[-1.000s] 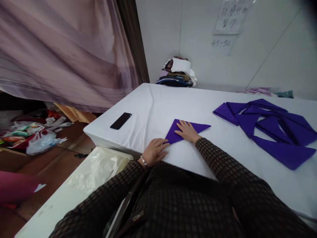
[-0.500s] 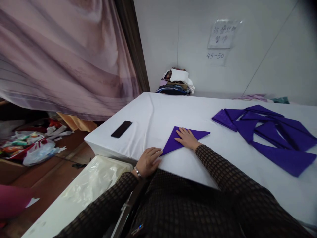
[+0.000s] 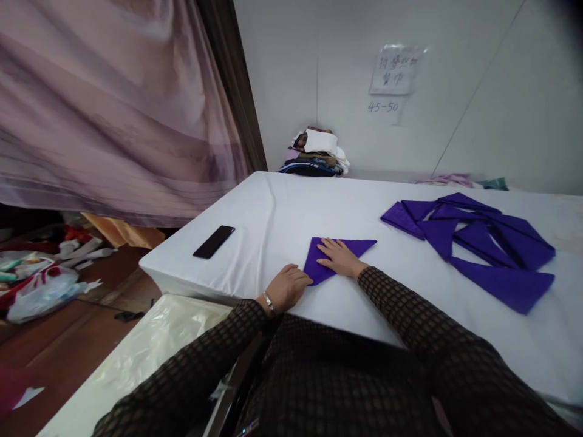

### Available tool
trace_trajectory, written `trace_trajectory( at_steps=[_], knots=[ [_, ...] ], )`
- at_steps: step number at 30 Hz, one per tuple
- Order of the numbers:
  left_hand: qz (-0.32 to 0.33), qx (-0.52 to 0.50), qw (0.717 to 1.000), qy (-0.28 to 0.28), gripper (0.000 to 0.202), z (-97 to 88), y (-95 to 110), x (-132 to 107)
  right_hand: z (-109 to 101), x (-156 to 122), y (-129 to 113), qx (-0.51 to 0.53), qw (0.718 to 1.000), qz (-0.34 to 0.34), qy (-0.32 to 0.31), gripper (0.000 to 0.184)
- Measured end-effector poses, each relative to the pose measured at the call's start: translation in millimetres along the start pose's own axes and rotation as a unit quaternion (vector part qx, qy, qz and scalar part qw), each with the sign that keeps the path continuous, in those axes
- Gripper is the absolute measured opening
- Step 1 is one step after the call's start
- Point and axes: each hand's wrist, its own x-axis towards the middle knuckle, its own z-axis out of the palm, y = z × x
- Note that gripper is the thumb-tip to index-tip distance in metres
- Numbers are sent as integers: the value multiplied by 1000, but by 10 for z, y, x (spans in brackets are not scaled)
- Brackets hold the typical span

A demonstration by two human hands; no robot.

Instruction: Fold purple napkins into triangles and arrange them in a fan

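Note:
A purple cloth napkin (image 3: 314, 262), folded to a triangle, lies on the white-covered table (image 3: 314, 206) near its front edge. At the napkin's near left corner is my left hand (image 3: 286, 287), its fingers pinched together on the cloth. My right hand (image 3: 340, 257) rests flat over the middle of the napkin with fingers spread, pressing it to the table. The napkin's far right point sticks out beyond the right hand. Further right lies a loose heap of folded purple napkins (image 3: 478, 237), overlapping one another.
A black phone (image 3: 214, 241) lies on the table's left side. Folded clothes (image 3: 315, 152) are stacked by the back wall. A pale curtain (image 3: 113, 109) hangs at left. Below the table's left edge stands a plastic-covered white surface (image 3: 173, 328); bags (image 3: 43, 291) lie on the floor.
My left hand has closed on the napkin's near left corner, which now sits further in and looks folded over. My right hand stays flat on the cloth. The view has shifted slightly.

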Motion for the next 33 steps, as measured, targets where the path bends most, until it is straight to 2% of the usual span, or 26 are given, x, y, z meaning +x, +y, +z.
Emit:
trace_trajectory(
  at_steps=[3,6,9,13,14,16,18,20,22,25,26,28,30,31,33],
  knots=[
    [5,-89,996,21,33,-43,201,45,-39,-172,-9,55,996,-66,5,66],
    [-33,-163,986,22,31,-97,368,103,-92,-446,-68,155,981,-102,58,56],
    [-94,-204,974,-13,32,-161,460,167,-126,-781,-197,262,956,-98,92,48],
    [-138,-259,955,-49,32,-245,506,290,-62,-1122,-435,355,929,-87,63,60],
    [-149,-274,949,-52,31,-255,502,335,-32,-1162,-488,366,925,-74,63,57],
    [-172,-329,926,-74,28,-245,466,444,24,-1194,-570,383,921,-32,65,37],
    [-186,-421,883,-96,28,-191,390,560,56,-1190,-611,394,917,2,64,22],
    [-203,-496,839,-96,35,-97,286,650,58,-1183,-620,415,908,9,57,20],
    [-234,-509,824,-86,43,9,181,682,46,-1186,-609,451,891,5,53,18],
    [-254,-456,849,-85,53,118,71,623,29,-1178,-570,533,841,57,67,17],
    [-249,-429,865,-75,54,131,50,589,25,-1162,-549,570,813,85,80,18],
    [-236,-375,896,-40,55,127,25,530,8,-1105,-491,650,739,140,107,20],
    [-235,-330,914,-10,51,115,9,501,-22,-1024,-408,712,667,180,123,22],
    [-238,-320,917,-4,49,117,1,498,-41,-981,-358,729,644,196,124,22],
    [-244,-315,917,-3,46,148,-19,505,-76,-905,-251,740,622,226,116,19]
  ],
)
